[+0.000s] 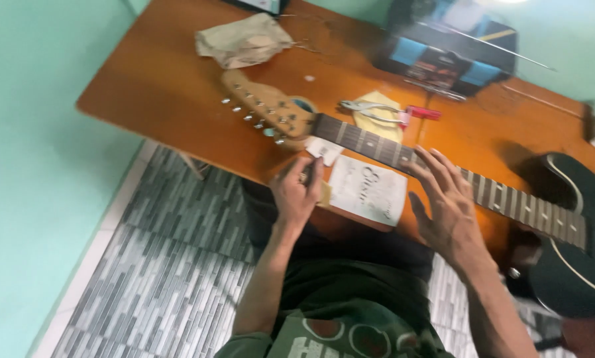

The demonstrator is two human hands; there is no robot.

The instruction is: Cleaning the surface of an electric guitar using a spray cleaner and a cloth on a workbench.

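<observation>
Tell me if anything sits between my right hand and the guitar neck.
Nothing visible does. The right hand is spread open with its fingertips at the guitar neck, though blur hides whether they touch.

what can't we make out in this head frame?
- Guitar body: cut off by the right and bottom edges.
- Left hand: fingers curled; what they pinch is hidden.
- Dark box at the table's far edge: motion-blurred, contents unclear.
- Right hand: spread at the neck; contact unclear.
</observation>
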